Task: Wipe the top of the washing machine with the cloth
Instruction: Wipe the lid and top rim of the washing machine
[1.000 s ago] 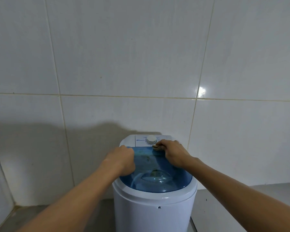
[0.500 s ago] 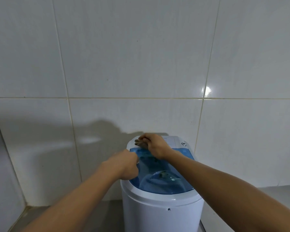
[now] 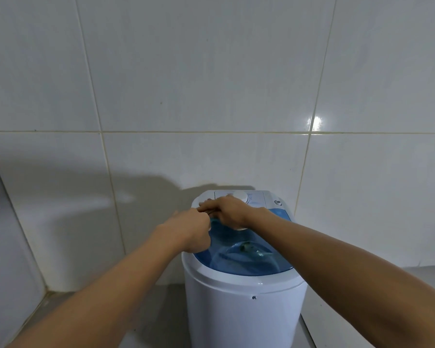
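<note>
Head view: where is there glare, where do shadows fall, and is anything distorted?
Head view: one bright glare spot on the tiled wall at upper right; soft shadows of arms and washing machine fall on the wall to the left; the wide-angle lens bends the grout lines outward.

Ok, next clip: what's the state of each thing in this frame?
White round washing machine: upright, against the tiled wall.
Translucent blue lid: closed.
White control dial: partly hidden; setting unreadable.
Cloth: mostly hidden under the hand.
Right hand: pressed on the machine's top, rear left.
Left hand: closed, at the left rim.
</note>
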